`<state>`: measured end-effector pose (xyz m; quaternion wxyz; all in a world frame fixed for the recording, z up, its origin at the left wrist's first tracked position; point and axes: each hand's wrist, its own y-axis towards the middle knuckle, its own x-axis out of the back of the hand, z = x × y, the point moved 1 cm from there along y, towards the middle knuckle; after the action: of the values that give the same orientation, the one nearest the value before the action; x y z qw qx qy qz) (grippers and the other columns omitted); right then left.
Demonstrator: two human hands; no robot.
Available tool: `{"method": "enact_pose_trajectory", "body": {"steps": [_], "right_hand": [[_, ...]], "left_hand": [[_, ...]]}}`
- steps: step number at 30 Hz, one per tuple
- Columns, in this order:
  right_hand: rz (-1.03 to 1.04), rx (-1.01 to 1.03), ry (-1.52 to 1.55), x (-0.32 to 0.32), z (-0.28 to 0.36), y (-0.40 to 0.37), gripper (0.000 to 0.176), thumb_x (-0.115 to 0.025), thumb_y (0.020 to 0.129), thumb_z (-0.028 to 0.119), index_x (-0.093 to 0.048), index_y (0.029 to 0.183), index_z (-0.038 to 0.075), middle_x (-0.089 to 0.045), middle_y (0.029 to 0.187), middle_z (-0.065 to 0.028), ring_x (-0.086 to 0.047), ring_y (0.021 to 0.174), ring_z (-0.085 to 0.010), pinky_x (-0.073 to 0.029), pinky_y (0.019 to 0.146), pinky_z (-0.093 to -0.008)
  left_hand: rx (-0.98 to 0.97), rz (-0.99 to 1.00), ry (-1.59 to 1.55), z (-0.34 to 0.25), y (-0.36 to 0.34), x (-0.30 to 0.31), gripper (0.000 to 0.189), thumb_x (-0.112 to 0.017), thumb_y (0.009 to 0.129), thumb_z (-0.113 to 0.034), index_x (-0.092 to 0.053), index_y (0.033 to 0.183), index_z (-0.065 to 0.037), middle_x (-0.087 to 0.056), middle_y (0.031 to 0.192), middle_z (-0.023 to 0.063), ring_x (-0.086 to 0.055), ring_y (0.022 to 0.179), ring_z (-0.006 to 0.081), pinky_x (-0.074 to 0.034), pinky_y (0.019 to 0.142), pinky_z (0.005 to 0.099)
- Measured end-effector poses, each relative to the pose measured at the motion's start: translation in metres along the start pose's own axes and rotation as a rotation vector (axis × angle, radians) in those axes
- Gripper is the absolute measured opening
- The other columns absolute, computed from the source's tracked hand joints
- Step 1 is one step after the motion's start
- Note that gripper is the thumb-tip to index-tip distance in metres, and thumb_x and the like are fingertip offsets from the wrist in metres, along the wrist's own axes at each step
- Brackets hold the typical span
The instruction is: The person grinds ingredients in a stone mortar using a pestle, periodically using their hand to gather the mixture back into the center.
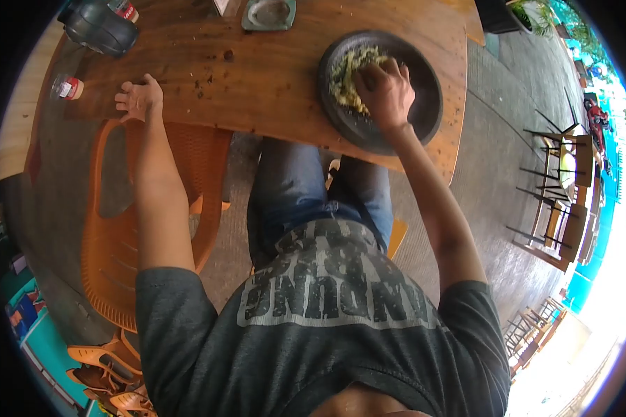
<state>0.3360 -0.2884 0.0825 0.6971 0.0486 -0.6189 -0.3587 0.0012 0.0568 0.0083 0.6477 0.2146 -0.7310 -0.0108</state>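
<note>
We rest our left hand (140, 99), fingers loosely spread, on the table (264, 87), likely for support, while our right hand (388, 96) curls into food (346, 82) in the right-side bowl (432, 104), grasp hidden.

Looks like a casual, open-sided eatery. Gives itself away through wooden chairs (574, 226) grouped with a pale-topped table (567, 168) at three o'clock, orange plastic chairs (111, 358) clustered at eight, a dark plate (430, 104) of food (351, 69) at one, and a grey floor (497, 104) running toward bright daylight at four.
</note>
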Motion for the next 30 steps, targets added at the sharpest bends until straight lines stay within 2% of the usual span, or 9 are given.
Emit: {"method": "enact_pose_trajectory", "body": {"steps": [8, 9, 10, 13, 16, 18, 20, 27, 30], "right_hand": [[0.434, -0.528, 0.333, 0.004, -0.016, 0.042, 0.019, -0.072, 0.071, 0.035, -0.075, 0.083, 0.02, -0.07, 0.07, -0.0041, -0.069, 0.066, -0.0202, -0.055, 0.065, -0.0365], [0.129, -0.099, 0.036, -0.01, -0.005, 0.022, 0.015, -0.071, 0.073, 0.033, -0.074, 0.079, 0.02, -0.068, 0.079, -0.0078, -0.067, 0.073, -0.0262, -0.055, 0.066, -0.0403], [0.054, 0.008, 0.007, -0.008, 0.005, 0.01, 0.013, -0.07, 0.075, 0.031, -0.071, 0.076, 0.018, -0.064, 0.087, -0.0115, -0.064, 0.08, -0.0323, -0.054, 0.066, -0.0445], [0.065, -0.113, -0.024, -0.023, -0.028, 0.033, 0.018, -0.071, 0.074, 0.036, -0.072, 0.081, 0.019, -0.066, 0.084, -0.009, -0.064, 0.079, -0.0319, -0.054, 0.066, -0.0426], [0.34, -0.512, 0.293, -0.002, -0.036, 0.056, 0.021, -0.072, 0.072, 0.039, -0.074, 0.078, 0.019, -0.07, 0.07, -0.0069, -0.068, 0.066, -0.0209, -0.055, 0.066, -0.0355], [0.235, -0.416, 0.317, -0.004, -0.019, 0.027, 0.018, -0.071, 0.072, 0.036, -0.074, 0.078, 0.02, -0.069, 0.073, -0.0072, -0.067, 0.068, -0.0224, -0.055, 0.066, -0.037], [-0.058, 0.074, -0.022, -0.008, 0.008, 0.005, 0.016, -0.073, 0.071, 0.033, -0.073, 0.079, 0.02, -0.066, 0.078, -0.0077, -0.065, 0.07, -0.0284, -0.055, 0.065, -0.0405], [0.366, -0.514, 0.462, -0.013, -0.059, 0.041, 0.034, -0.074, 0.071, 0.04, -0.074, 0.089, 0.011, -0.072, 0.072, -0.0054, -0.071, 0.07, -0.0181, -0.055, 0.071, -0.0315], [-0.007, 0.017, 0.043, -0.001, -0.003, 0.001, 0.017, -0.075, 0.07, 0.032, -0.072, 0.078, 0.017, -0.065, 0.075, -0.0047, -0.065, 0.075, -0.027, -0.055, 0.065, -0.0378]], "left_hand": [[-0.01, -0.001, -0.058, 0.002, 0.001, 0.0, 0.054, -0.052, 0.084, -0.05, -0.049, 0.118, -0.008, -0.042, 0.116, 0.0174, -0.039, 0.114, 0.0351, -0.027, 0.098, 0.0658], [0.002, 0.009, -0.04, -0.002, 0.0, 0.005, 0.054, -0.052, 0.084, -0.05, -0.049, 0.119, -0.008, -0.042, 0.116, 0.0169, -0.039, 0.114, 0.035, -0.027, 0.098, 0.066], [0.003, 0.024, -0.011, 0.0, -0.003, 0.005, 0.054, -0.052, 0.084, -0.05, -0.049, 0.119, -0.009, -0.042, 0.117, 0.0164, -0.039, 0.115, 0.0349, -0.027, 0.098, 0.0661], [-0.008, 0.001, 0.008, 0.003, 0.001, -0.005, 0.055, -0.051, 0.084, -0.05, -0.049, 0.12, -0.008, -0.042, 0.117, 0.0162, -0.039, 0.115, 0.0347, -0.027, 0.098, 0.0663], [-0.012, 0.035, -0.06, 0.003, -0.002, 0.003, 0.056, -0.051, 0.085, -0.05, -0.048, 0.12, -0.006, -0.041, 0.118, 0.0168, -0.038, 0.115, 0.0351, -0.026, 0.099, 0.0673], [-0.011, 0.024, -0.029, 0.001, 0.0, 0.005, 0.056, -0.051, 0.085, -0.05, -0.048, 0.12, -0.006, -0.041, 0.118, 0.0167, -0.038, 0.115, 0.0349, -0.026, 0.098, 0.0666], [-0.001, 0.026, 0.001, 0.003, -0.003, 0.0, 0.055, -0.051, 0.085, -0.05, -0.048, 0.119, -0.007, -0.041, 0.118, 0.0166, -0.038, 0.115, 0.035, -0.026, 0.098, 0.0663], [-0.025, 0.021, -0.031, 0.004, -0.005, 0.006, 0.054, -0.05, 0.085, -0.05, -0.049, 0.118, -0.008, -0.041, 0.116, 0.0161, -0.038, 0.114, 0.0337, -0.027, 0.096, 0.065], [0.002, -0.011, 0.016, 0.001, 0.004, -0.003, 0.053, -0.051, 0.084, -0.051, -0.049, 0.117, -0.009, -0.042, 0.114, 0.0152, -0.038, 0.112, 0.0327, -0.029, 0.095, 0.0629]]}}
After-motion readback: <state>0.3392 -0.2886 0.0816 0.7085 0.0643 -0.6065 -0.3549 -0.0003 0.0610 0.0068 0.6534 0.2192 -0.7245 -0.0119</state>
